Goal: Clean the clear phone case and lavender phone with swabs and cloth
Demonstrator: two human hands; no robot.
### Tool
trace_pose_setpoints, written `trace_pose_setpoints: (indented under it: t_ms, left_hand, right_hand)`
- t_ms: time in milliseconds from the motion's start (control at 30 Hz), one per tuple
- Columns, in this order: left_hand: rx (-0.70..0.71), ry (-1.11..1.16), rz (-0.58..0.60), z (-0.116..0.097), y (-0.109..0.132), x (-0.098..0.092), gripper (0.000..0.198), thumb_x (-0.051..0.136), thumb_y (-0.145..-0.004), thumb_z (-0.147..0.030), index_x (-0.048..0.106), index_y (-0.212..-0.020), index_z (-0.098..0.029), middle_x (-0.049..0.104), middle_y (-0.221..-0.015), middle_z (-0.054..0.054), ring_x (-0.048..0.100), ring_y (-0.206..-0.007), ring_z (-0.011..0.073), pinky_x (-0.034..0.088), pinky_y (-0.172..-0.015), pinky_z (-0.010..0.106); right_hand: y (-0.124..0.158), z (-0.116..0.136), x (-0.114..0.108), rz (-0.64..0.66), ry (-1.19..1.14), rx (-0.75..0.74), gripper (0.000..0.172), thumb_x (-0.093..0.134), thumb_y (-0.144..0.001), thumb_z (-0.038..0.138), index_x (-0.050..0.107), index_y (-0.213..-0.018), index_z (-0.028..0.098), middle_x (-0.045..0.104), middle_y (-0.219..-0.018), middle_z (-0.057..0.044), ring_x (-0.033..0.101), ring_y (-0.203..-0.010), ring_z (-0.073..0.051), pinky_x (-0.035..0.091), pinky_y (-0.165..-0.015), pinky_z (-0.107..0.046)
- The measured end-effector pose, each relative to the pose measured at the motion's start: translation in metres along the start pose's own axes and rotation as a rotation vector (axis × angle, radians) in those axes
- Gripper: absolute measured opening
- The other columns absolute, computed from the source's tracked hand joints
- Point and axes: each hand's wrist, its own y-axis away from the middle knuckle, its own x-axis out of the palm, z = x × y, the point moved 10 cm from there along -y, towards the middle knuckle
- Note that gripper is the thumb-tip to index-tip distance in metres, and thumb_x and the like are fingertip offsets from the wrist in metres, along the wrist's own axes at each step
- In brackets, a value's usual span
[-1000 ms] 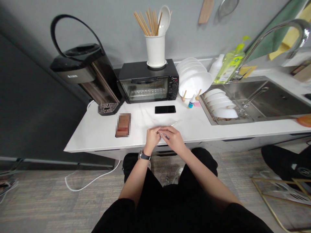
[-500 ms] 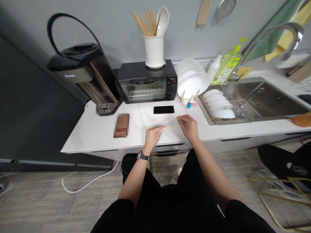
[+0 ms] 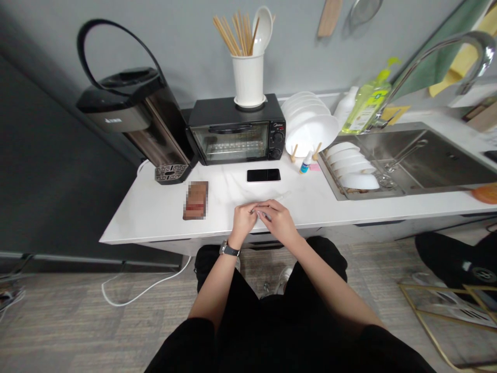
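Observation:
My left hand (image 3: 244, 219) is closed, holding a thin pale translucent stick (image 3: 284, 197). The stick's far end shows beyond my other hand and points to the right; its middle is hidden. My right hand (image 3: 278, 218) is also closed, its fingertips meeting those of my left hand at the stick's near end. What those right fingers grip is too small and covered to make out. Both hands are above the counter's front edge. Behind them, a black phone (image 3: 263, 175) lies flat, and a brown blurred-out item (image 3: 196, 200) is to the left.
A toaster oven (image 3: 236, 140) carries a white holder (image 3: 248, 83) of chopsticks. To its left stands a tall dispenser (image 3: 135, 114); rightward are white plates (image 3: 314, 129), a small blue-labelled bottle (image 3: 306, 162) and a sink (image 3: 435, 187) with stacked bowls (image 3: 353, 166).
My right hand has moved left and down, from the stick's far end to my left hand. My left hand has stayed almost still. The view has shifted slightly.

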Motion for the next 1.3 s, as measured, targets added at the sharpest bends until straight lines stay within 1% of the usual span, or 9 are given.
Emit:
trace_pose_setpoints:
  t_ms: [200, 300, 400, 567, 767, 900, 1000, 1133, 1300]
  left_hand:
    - [0.011, 0.078, -0.015, 0.001, 0.001, 0.002, 0.021, 0.068, -0.097, -0.018, 0.084, -0.111, -0.024, 0.083, -0.111, 0.004, 0.081, -0.097, 0.0213, 0.064, -0.090, 0.031]
    - [0.020, 0.084, -0.022, 0.003, 0.001, 0.004, 0.021, 0.070, -0.097, -0.018, 0.084, -0.111, -0.026, 0.083, -0.111, 0.003, 0.081, -0.098, 0.0213, 0.065, -0.090, 0.032]
    - [0.016, 0.085, -0.031, 0.004, 0.001, 0.004, 0.020, 0.071, -0.096, -0.017, 0.084, -0.109, -0.026, 0.083, -0.109, 0.003, 0.081, -0.096, 0.0211, 0.066, -0.089, 0.032]
    - [0.003, 0.091, -0.023, 0.003, 0.000, 0.004, 0.020, 0.071, -0.097, -0.019, 0.084, -0.110, -0.025, 0.083, -0.109, 0.004, 0.081, -0.096, 0.0214, 0.065, -0.088, 0.033]
    - [-0.013, 0.049, -0.019, 0.001, 0.000, 0.000, 0.033, 0.062, -0.088, 0.000, 0.085, -0.100, -0.020, 0.084, -0.095, 0.003, 0.079, -0.084, 0.0190, 0.063, -0.081, 0.028]
    - [-0.017, 0.034, -0.002, 0.001, 0.000, 0.000, 0.038, 0.057, -0.085, 0.004, 0.085, -0.097, -0.019, 0.084, -0.090, 0.002, 0.078, -0.082, 0.0173, 0.061, -0.079, 0.025]
    - [-0.009, 0.054, -0.008, 0.000, 0.000, 0.000, 0.030, 0.062, -0.092, -0.005, 0.085, -0.104, -0.020, 0.084, -0.099, 0.004, 0.080, -0.088, 0.0194, 0.063, -0.083, 0.028]
    - [-0.007, 0.099, -0.003, 0.002, 0.000, 0.004, 0.021, 0.068, -0.098, -0.022, 0.084, -0.111, -0.025, 0.083, -0.111, 0.004, 0.081, -0.099, 0.0227, 0.065, -0.092, 0.035]
    - [-0.010, 0.092, -0.017, 0.005, 0.001, 0.004, 0.018, 0.071, -0.098, -0.024, 0.084, -0.109, -0.025, 0.083, -0.110, 0.003, 0.081, -0.097, 0.0220, 0.066, -0.090, 0.034]
  right_hand:
    - [-0.002, -0.047, -0.044, -0.080, 0.035, 0.142, 0.023, 0.059, -0.101, 0.022, 0.080, -0.109, 0.024, 0.073, -0.101, -0.009, 0.072, -0.094, -0.025, 0.061, -0.087, -0.039]
    - [-0.002, -0.076, -0.072, -0.142, 0.095, 0.233, 0.023, 0.058, -0.101, 0.024, 0.080, -0.105, 0.022, 0.073, -0.101, -0.009, 0.072, -0.090, -0.024, 0.060, -0.086, -0.039]
    - [-0.004, -0.087, -0.079, -0.133, 0.137, 0.250, 0.023, 0.058, -0.100, 0.024, 0.080, -0.105, 0.021, 0.074, -0.101, -0.010, 0.072, -0.089, -0.024, 0.060, -0.086, -0.040]
    - [-0.006, -0.064, -0.061, -0.132, 0.114, 0.184, 0.024, 0.057, -0.100, 0.021, 0.080, -0.106, 0.022, 0.074, -0.101, -0.010, 0.071, -0.093, -0.025, 0.061, -0.087, -0.040]
    - [0.001, -0.006, -0.004, 0.000, 0.016, 0.048, 0.027, 0.057, -0.100, 0.014, 0.078, -0.113, 0.025, 0.073, -0.108, -0.009, 0.070, -0.102, -0.025, 0.062, -0.093, -0.041]
    - [0.004, 0.000, 0.005, 0.000, -0.010, 0.047, 0.024, 0.059, -0.100, 0.015, 0.078, -0.113, 0.024, 0.074, -0.111, -0.009, 0.071, -0.104, -0.025, 0.061, -0.094, -0.042]
    - [0.004, -0.013, -0.008, -0.017, -0.014, 0.064, 0.024, 0.059, -0.101, 0.018, 0.078, -0.113, 0.026, 0.073, -0.107, -0.008, 0.071, -0.100, -0.024, 0.061, -0.091, -0.040]
    - [0.003, -0.049, -0.045, -0.102, 0.029, 0.164, 0.023, 0.058, -0.101, 0.023, 0.079, -0.109, 0.024, 0.073, -0.104, -0.009, 0.072, -0.097, -0.024, 0.061, -0.088, -0.040]
    - [0.000, -0.089, -0.082, -0.185, 0.112, 0.253, 0.023, 0.057, -0.102, 0.026, 0.079, -0.105, 0.020, 0.072, -0.100, -0.010, 0.071, -0.089, -0.024, 0.059, -0.084, -0.039]
